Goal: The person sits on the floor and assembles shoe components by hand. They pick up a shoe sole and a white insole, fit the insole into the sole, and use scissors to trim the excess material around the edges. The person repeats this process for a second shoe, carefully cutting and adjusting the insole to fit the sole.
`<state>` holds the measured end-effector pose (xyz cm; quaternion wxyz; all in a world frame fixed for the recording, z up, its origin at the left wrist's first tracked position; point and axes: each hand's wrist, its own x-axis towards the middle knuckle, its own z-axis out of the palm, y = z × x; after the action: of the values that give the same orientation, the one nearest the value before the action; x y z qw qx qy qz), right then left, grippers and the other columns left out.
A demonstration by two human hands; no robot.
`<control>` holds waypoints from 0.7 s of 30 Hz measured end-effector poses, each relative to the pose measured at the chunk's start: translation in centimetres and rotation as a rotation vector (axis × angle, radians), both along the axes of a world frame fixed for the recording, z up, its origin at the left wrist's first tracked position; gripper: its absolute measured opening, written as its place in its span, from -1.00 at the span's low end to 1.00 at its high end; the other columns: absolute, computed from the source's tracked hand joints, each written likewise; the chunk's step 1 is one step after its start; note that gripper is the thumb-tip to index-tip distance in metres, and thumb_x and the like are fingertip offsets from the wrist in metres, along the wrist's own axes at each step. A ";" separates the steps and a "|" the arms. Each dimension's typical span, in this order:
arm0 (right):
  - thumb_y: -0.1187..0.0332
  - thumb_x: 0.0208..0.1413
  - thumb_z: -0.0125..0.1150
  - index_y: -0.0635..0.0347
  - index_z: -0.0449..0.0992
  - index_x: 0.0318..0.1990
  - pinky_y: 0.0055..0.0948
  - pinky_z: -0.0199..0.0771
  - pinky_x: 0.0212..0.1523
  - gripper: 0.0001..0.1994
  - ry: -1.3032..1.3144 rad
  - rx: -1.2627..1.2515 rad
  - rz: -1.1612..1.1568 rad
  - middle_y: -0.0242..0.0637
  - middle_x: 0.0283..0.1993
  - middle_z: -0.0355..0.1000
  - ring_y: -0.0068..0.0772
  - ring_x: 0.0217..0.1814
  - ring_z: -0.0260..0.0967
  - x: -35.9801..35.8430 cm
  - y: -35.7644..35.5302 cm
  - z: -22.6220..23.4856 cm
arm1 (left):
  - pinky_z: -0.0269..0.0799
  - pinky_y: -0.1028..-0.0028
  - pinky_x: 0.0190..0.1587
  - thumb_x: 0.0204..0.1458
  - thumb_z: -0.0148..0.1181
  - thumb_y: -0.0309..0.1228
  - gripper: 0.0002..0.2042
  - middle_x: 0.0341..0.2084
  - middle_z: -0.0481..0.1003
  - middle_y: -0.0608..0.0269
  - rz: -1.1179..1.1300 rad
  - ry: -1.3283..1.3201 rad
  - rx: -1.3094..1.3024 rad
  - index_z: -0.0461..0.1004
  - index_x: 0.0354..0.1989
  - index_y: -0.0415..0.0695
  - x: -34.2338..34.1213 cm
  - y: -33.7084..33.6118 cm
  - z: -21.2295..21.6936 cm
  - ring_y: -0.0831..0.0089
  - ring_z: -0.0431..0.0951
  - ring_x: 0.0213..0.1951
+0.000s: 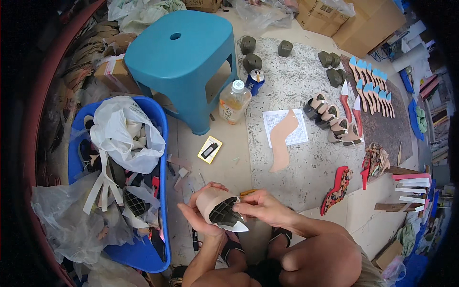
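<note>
My left hand [204, 224] cradles a block-shaped shoe heel [210, 201] from the left and below. Pinkish-beige leather wraps its outside, and a dark green gridded hollow faces me. A white-backed flap of the covering sticks out at its lower edge. At the right rim of the hollow, the fingers of my right hand [263, 208] pinch the edge of the covering; the fingertips are partly hidden. A curved strip of beige leather [283, 138] lies across a printed sheet [301, 126] ahead. Several beige-covered heels [340, 125] stand in a cluster at right.
A blue plastic bin [165, 191] of scraps and bags stands at left. Behind it is a teal stool [181, 48], with a bottle [234, 106] and a can [256, 82] beside it. Bare dark heels [252, 62] stand farther off; blue-tipped strips [375, 91] lie at right.
</note>
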<state>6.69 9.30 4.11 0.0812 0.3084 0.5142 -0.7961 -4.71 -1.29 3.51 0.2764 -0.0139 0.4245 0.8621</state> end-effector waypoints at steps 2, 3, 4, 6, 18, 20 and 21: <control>0.14 0.23 0.21 0.19 0.61 -0.44 -0.62 0.06 -0.49 -0.68 -0.048 -0.072 0.004 -0.56 -0.58 0.34 -0.76 -0.50 0.14 -0.1 0.5 0.2 | 0.46 0.11 -0.17 0.22 -0.45 0.28 -0.18 -0.34 0.48 -0.14 0.011 0.032 -0.032 0.46 -0.21 -0.36 -0.1 0.0 0.4 0.04 0.50 -0.29; 0.14 0.23 0.21 0.21 0.61 -0.43 -0.62 0.06 -0.50 -0.68 -0.072 -0.110 0.008 -0.56 -0.58 0.35 -0.77 -0.50 0.15 -0.1 0.6 0.2 | 0.46 0.11 -0.16 0.22 -0.45 0.28 -0.19 -0.34 0.48 -0.15 0.011 0.024 0.013 0.46 -0.21 -0.36 -0.2 0.0 0.3 0.04 0.50 -0.28; 0.17 0.24 0.20 0.22 0.60 -0.41 -0.63 0.10 -0.47 -0.70 -0.072 -0.180 -0.039 -0.55 -0.55 0.36 -0.75 -0.49 0.18 0.3 0.9 0.7 | 0.46 0.10 -0.15 0.22 -0.45 0.27 -0.19 -0.34 0.48 -0.15 0.001 0.008 0.070 0.46 -0.21 -0.36 -0.3 0.3 0.2 0.04 0.50 -0.28; 0.23 0.25 0.19 0.23 0.59 -0.38 -0.64 0.17 -0.43 -0.74 -0.069 -0.318 -0.132 -0.52 -0.51 0.40 -0.73 -0.46 0.24 0.9 1.2 1.6 | 0.45 0.10 -0.13 0.23 -0.46 0.26 -0.19 -0.33 0.49 -0.15 -0.012 0.002 0.129 0.47 -0.21 -0.35 -0.6 0.8 0.2 0.04 0.51 -0.27; 0.21 0.28 0.07 0.31 0.56 -0.29 -0.56 0.28 -0.38 -0.69 0.012 0.087 0.087 -0.44 -0.51 0.40 -0.67 -0.43 0.22 0.0 0.0 1.0 | 0.41 0.03 -0.06 0.29 -0.55 0.17 -0.24 -0.29 0.52 -0.27 0.019 0.253 0.106 0.50 -0.12 -0.28 -1.6 -0.1 -0.8 -0.08 0.51 -0.20; 0.19 0.31 0.02 0.31 0.55 -0.27 -0.55 0.27 -0.37 -0.67 0.020 0.159 0.112 -0.45 -0.52 0.38 -0.66 -0.43 0.21 0.2 -0.3 0.6 | 0.41 0.02 -0.07 0.29 -0.56 0.17 -0.24 -0.29 0.52 -0.26 0.015 0.227 0.063 0.50 -0.11 -0.27 -1.4 -0.1 -1.0 -0.09 0.51 -0.21; 0.19 0.32 0.00 0.31 0.55 -0.26 -0.55 0.27 -0.36 -0.66 0.023 0.196 0.123 -0.45 -0.52 0.37 -0.66 -0.43 0.20 0.4 -0.4 0.4 | 0.42 0.05 -0.07 0.28 -0.55 0.18 -0.23 -0.30 0.52 -0.25 0.017 0.198 0.060 0.50 -0.12 -0.28 -1.3 -0.1 -0.9 -0.07 0.52 -0.21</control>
<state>7.07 8.93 4.55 0.0933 0.2734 0.6086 -0.7391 -6.01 -1.42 2.57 0.2263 0.0760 0.4233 0.8740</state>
